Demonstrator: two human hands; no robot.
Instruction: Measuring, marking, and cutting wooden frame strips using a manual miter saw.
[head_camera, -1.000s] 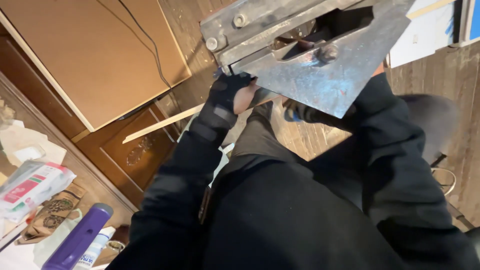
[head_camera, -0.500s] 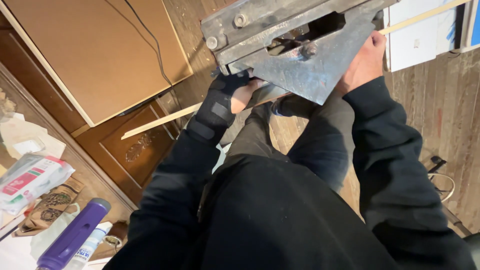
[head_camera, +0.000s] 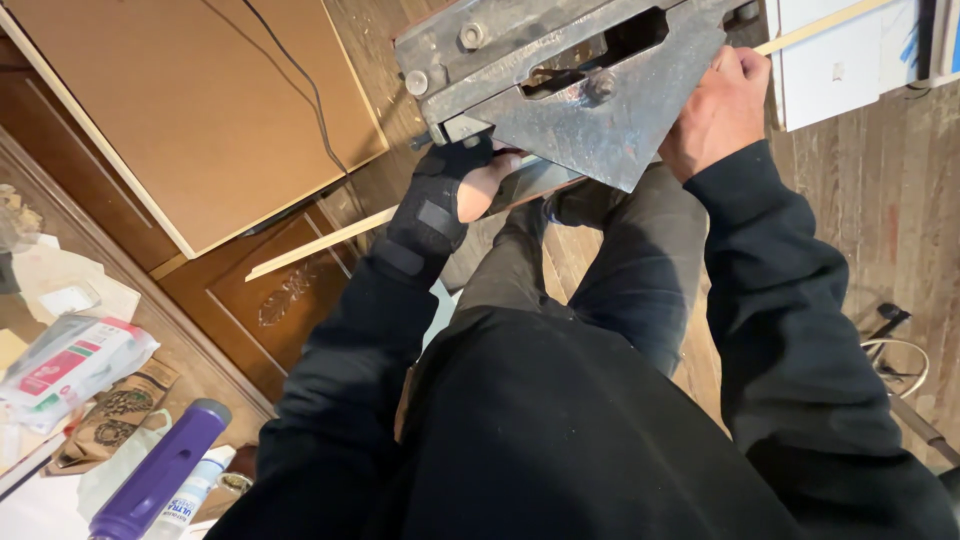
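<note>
A heavy grey metal tool with a triangular steel plate (head_camera: 600, 110), bolts and a slot is held in front of me above my legs. My left hand (head_camera: 450, 190), in a black fingerless wrist brace, grips the tool's lower left edge. My right hand (head_camera: 715, 110), bare, clasps the plate's right edge near a thin wooden strip (head_camera: 815, 30). Both arms wear black sleeves. The fingers are partly hidden behind the metal.
A tan board (head_camera: 190, 110) leans at the left over a dark carved wooden panel (head_camera: 290, 290). A light wooden slat (head_camera: 320, 245) lies across it. A purple bottle (head_camera: 160, 475), packets and paper sit lower left. White boards (head_camera: 850, 60) and wood flooring lie to the right.
My right hand has come into view and taken the plate's right edge. The tool has tilted and sits higher and more level in view. My left hand keeps its grip.
</note>
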